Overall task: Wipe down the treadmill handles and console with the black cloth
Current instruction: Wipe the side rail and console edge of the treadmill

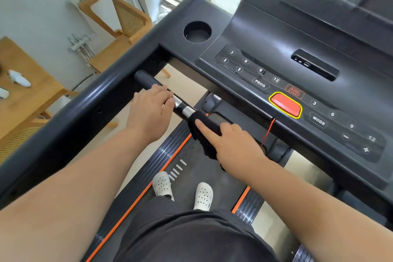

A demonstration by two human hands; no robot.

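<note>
Right hand clamped the black cloth around the handle bar below the console; left hand gripped that bar bare, just beside. Cup holder above held nothing visible.

One head-worn view — aimed steeply downward, close over the console, which is seen tilted toward two o'clock.

Black cloth partly hidden, perhaps bunched, under right hand.

Black cloth, red yellow-rimmed button, orange-edged belt, white perforated clogs
</note>
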